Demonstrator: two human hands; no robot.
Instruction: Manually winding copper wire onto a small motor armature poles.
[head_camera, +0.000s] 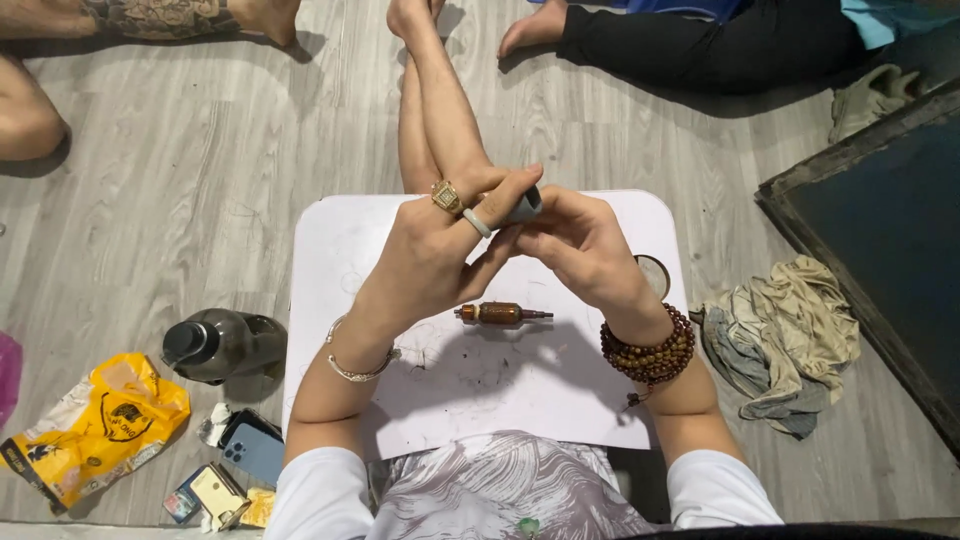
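Observation:
My left hand (440, 250) and my right hand (580, 245) meet above a white board (340, 260) on my lap. Together they grip a small grey cylindrical part (525, 205), mostly hidden by the fingers. The left hand wears a gold ring, a pale ring and a thin silver bracelet. A string of brown wooden beads circles the right wrist. On the board under my hands lies a small copper-wound motor rotor (500, 314) with a thin shaft. A dark ring (655, 272) rests at the board's right edge, partly hidden by my right hand.
On the wooden floor to the left are a dark grey bottle (220, 345), a yellow plastic bag (105, 420), a blue phone (255, 450) and small packets. Crumpled rags (790, 335) lie at right beside a dark framed panel (880, 230). Other people's legs and feet cross the top.

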